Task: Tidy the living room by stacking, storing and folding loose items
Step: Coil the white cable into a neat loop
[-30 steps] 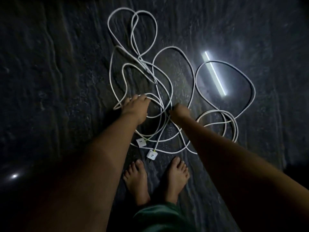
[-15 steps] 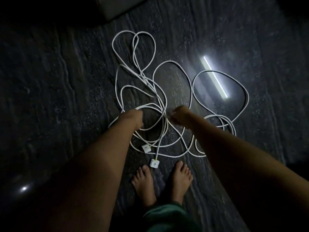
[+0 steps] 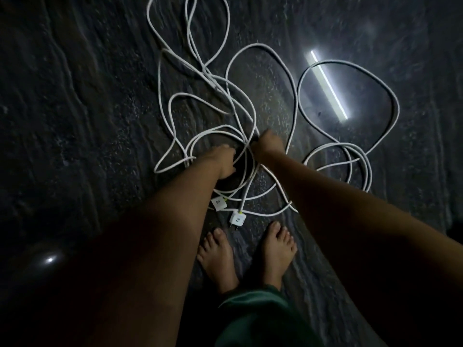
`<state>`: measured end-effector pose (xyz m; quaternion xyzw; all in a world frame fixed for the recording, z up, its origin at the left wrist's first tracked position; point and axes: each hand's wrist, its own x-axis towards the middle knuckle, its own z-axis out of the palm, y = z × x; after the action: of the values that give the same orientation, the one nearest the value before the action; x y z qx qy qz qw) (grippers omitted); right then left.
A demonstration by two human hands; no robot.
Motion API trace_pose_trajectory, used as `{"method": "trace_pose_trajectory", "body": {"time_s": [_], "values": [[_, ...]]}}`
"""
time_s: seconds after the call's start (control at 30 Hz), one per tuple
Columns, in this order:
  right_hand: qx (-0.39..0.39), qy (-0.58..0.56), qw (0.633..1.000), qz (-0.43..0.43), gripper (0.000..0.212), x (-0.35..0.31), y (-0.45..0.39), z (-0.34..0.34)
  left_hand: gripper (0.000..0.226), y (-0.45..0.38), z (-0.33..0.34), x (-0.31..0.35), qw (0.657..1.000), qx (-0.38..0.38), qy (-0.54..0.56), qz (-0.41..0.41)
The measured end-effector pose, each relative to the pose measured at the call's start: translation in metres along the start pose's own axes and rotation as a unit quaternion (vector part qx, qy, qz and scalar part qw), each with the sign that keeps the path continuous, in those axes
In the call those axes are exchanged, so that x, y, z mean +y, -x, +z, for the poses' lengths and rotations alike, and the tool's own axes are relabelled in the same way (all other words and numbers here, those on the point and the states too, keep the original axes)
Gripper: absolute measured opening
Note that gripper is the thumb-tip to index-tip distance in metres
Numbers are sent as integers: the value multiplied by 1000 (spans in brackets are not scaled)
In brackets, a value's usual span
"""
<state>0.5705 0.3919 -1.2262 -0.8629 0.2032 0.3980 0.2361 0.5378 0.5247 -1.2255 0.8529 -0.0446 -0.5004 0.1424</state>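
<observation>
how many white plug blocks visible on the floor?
2. One plug block lies beside the left forearm; the other lies just ahead of the toes. More may be hidden under the arms or the cord tangle.

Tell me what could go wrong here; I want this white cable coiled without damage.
Pulling now may tighten knots: the white cable crosses itself many times near the left hand and right hand. The two plugs lie just ahead of the bare feet, so a step could land on prongs.
</observation>
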Motion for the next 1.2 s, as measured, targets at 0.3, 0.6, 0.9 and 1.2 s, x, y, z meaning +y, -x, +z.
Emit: {"method": "trace_pose_trajectory", "body": {"time_s": [0.3, 0.6, 0.9, 1.2], "values": [[-67, -36, 997, 16, 21, -36, 73, -144, 33, 108, -112, 40, 993, 24, 109, -32], [-286, -182, 940, -29, 19, -167, 259, -357, 48, 290, -337, 142, 942, 107, 317, -40], [-360, -168, 903, -166, 20, -246, 467, -511, 45, 471, -468, 240, 862, 68, 497, -72], [-140, -19, 972, -188, 20, -250, 612, -605, 54, 668, -547, 309, 930, 147, 338, 7]]}}
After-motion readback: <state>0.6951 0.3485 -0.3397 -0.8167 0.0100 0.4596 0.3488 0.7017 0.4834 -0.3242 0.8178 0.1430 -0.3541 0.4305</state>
